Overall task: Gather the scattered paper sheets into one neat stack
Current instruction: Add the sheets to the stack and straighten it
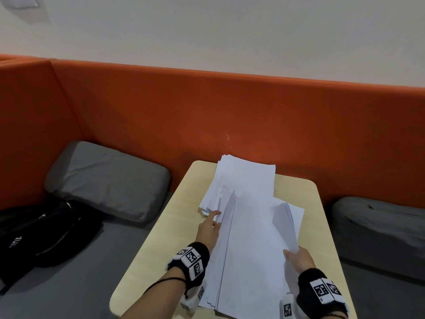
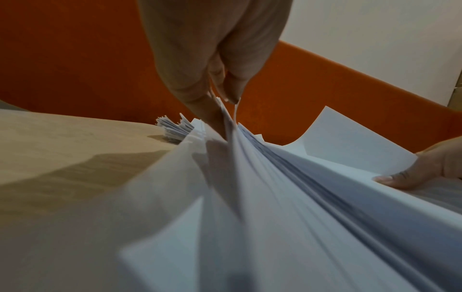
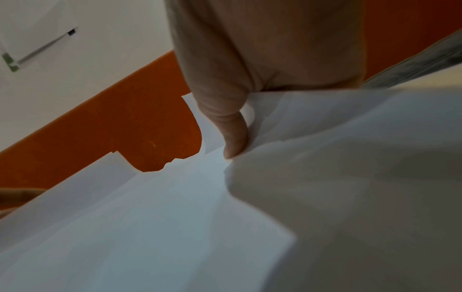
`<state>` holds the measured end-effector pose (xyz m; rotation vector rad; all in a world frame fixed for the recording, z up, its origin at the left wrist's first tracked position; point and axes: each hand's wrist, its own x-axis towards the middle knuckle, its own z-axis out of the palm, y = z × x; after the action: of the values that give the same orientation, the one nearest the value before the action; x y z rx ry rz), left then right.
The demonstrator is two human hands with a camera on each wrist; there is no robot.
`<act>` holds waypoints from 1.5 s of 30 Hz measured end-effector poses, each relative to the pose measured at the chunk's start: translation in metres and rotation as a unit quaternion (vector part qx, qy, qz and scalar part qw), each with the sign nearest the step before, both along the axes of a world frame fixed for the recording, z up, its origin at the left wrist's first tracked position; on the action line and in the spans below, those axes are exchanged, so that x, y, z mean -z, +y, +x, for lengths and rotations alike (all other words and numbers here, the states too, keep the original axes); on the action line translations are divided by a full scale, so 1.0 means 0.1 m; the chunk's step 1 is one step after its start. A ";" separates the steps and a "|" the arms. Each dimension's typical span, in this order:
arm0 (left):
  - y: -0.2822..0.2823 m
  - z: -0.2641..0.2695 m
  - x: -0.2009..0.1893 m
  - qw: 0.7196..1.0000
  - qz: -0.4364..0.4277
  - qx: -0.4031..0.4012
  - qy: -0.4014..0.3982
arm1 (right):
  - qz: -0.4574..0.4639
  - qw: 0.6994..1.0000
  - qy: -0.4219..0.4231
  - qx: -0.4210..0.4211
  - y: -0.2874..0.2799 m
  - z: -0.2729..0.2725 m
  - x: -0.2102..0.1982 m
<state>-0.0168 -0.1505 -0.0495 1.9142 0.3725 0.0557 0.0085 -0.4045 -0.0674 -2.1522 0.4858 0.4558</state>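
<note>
Left hand: the left hand [image 1: 208, 229] is seen at lower centre of the head view, its fingers stretched forward and slipped between the sheets at the left edge of the paper sheets [image 1: 248, 238]; in the left wrist view single sheets are pinched between the fingertips [image 2: 215, 110].
Right hand: the right hand [image 1: 299, 259] is seen at lower right, thumb laid on top and the other fingers hidden under the paper; the right edge of a lifted, curling bundle is gripped.
Paper sheets: a loose, fanned pile is spread along the middle of the table [image 1: 161, 238], from the near edge to the far edge, corners uneven.
Table: pale wood, rounded corners, set against the orange backrest [image 1: 230, 107].
Left of frame: a grey cushion [image 1: 108, 180] and a black bag [image 1: 46, 231] are seen on the seat.
Right of frame: a second grey cushion [image 1: 379, 226] is seen.
</note>
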 end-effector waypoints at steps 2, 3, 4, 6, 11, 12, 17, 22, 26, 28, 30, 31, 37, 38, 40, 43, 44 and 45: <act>-0.01 0.00 0.00 1.000 0.006 0.002 0.011 | 0.003 1.000 0.002 0.001 -0.01 0.00 0.01; 0.00 0.00 -0.01 1.000 0.017 0.011 0.018 | 0.005 1.000 0.002 0.001 -0.01 0.00 0.01; 0.00 0.00 -0.01 0.999 0.034 0.023 0.023 | 0.006 1.000 0.002 0.002 -0.01 0.00 0.01; 0.00 0.02 -0.01 0.997 0.062 0.041 0.037 | 0.008 1.000 0.001 0.002 0.00 0.00 0.00; 0.01 0.03 0.04 0.996 0.051 0.026 0.068 | 0.011 1.000 0.002 0.003 0.00 -0.01 -0.01; 0.01 0.05 0.05 0.996 0.045 0.022 0.068 | 0.010 1.000 0.001 0.001 0.00 -0.01 -0.01; 0.03 0.06 0.06 0.996 0.038 0.004 0.075 | 0.013 1.000 0.001 0.003 -0.03 0.00 0.00; 0.01 0.08 0.02 0.982 0.174 -0.004 0.074 | 0.014 1.000 -0.004 0.021 -0.03 -0.02 -0.05; -0.03 0.10 0.03 0.987 0.147 0.000 0.057 | -0.003 0.999 -0.016 0.030 -0.01 -0.01 -0.07; -0.06 0.08 0.04 0.996 0.046 -0.016 0.070 | 0.003 0.999 -0.021 0.038 -0.01 0.00 -0.08; -0.08 0.05 0.04 0.993 -0.072 -0.031 0.087 | 0.016 0.999 -0.023 0.042 -0.01 0.02 -0.08; -0.10 0.03 0.05 0.988 -0.123 -0.029 0.090 | 0.024 0.999 -0.024 0.038 0.01 0.02 -0.09; -0.14 -0.02 0.15 0.983 -0.141 0.077 0.088 | 0.094 0.994 -0.019 0.051 0.07 -0.05 -0.06; -0.12 -0.03 0.13 0.984 -0.137 0.079 0.076 | 0.111 0.991 -0.029 0.071 0.06 -0.06 -0.06; -0.09 -0.04 0.05 0.984 -0.146 0.094 0.043 | 0.146 0.979 -0.070 0.124 0.02 -0.08 -0.08; -0.08 -0.06 -0.13 0.975 -0.204 0.090 -0.004 | 0.228 0.950 -0.127 0.170 -0.02 -0.08 -0.23; -0.08 -0.07 -0.14 0.971 -0.221 0.087 -0.007 | 0.250 0.945 -0.131 0.165 -0.01 -0.07 -0.25; -0.11 -0.08 -0.15 0.966 -0.235 0.104 0.003 | 0.255 0.946 -0.132 0.149 0.00 -0.05 -0.25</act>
<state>-0.0244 -0.1613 -0.0346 1.4732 0.1658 -0.1659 0.0039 -0.4045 -0.0429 -1.5749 0.4713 0.1007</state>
